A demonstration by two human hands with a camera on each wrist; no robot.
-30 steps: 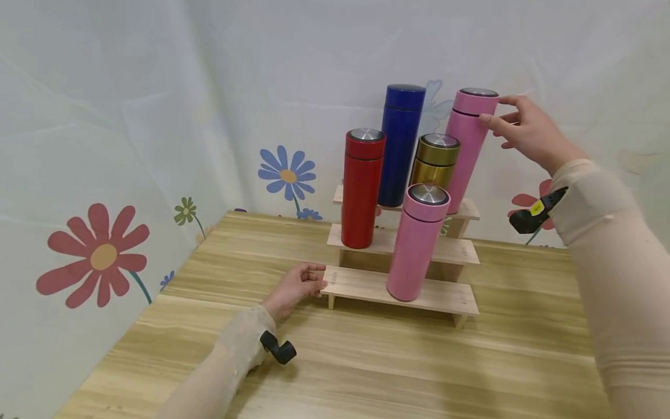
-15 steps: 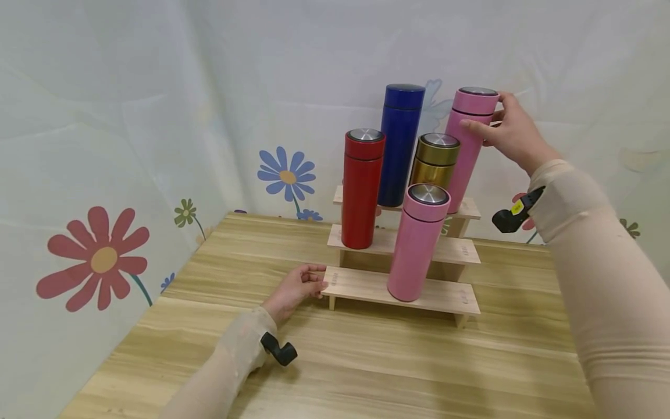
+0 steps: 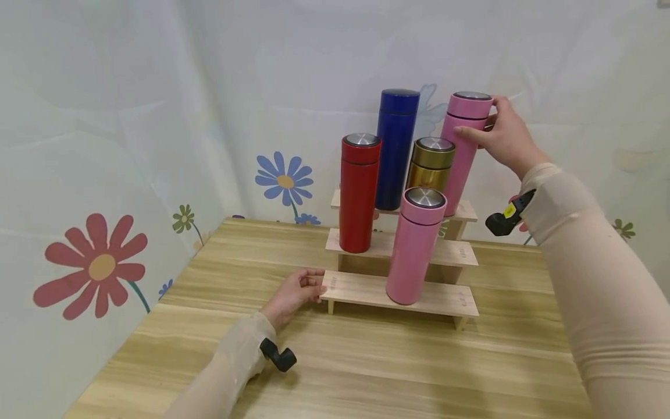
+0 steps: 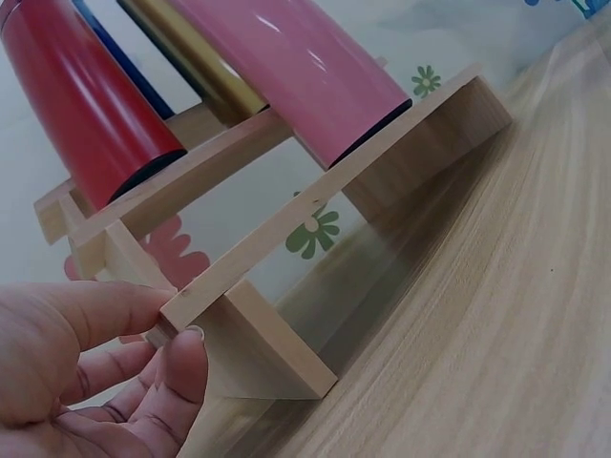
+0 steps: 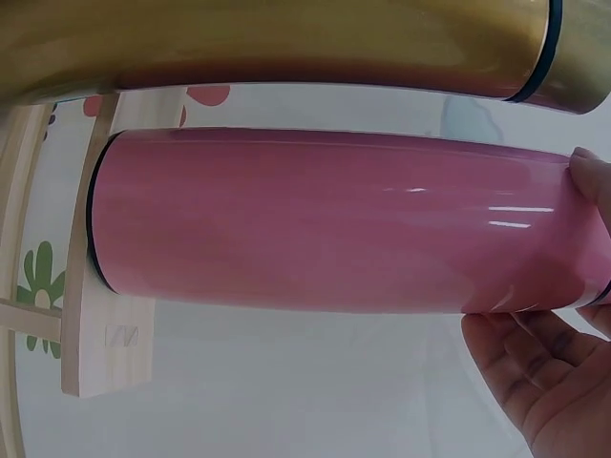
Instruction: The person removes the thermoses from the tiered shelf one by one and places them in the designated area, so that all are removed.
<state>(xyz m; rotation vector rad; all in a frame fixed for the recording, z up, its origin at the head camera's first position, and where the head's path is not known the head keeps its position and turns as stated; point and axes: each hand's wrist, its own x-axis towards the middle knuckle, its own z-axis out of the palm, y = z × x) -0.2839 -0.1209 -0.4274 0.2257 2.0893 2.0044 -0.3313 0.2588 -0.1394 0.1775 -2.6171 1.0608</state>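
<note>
A three-tier wooden stand [image 3: 356, 285] carries several thermos bottles. With thumb and fingers, my left hand [image 3: 292, 294] pinches the left end of its lowest board, as the left wrist view also shows. My right hand [image 3: 505, 137] holds the upper part of the rear pink thermos [image 3: 460, 151], which stands at the right of the top tier. In the right wrist view the thumb and fingers [image 5: 549, 358] lie on opposite sides of this bottle, whose base meets the board. The front pink thermos [image 3: 416, 253] stands upright on the lowest tier.
On the top tier stands a blue thermos [image 3: 396, 151]. The middle tier bears a red thermos [image 3: 360, 198] and a gold thermos [image 3: 431, 160], partly hidden by the front pink one. A wood-grain table [image 3: 366, 361] lies beneath, with a flowered white curtain [image 3: 209, 87] behind.
My right hand has moved left and closed further around the rear pink thermos, its thumb now across the front. The left hand keeps its hold; the whole view has shifted slightly.
</note>
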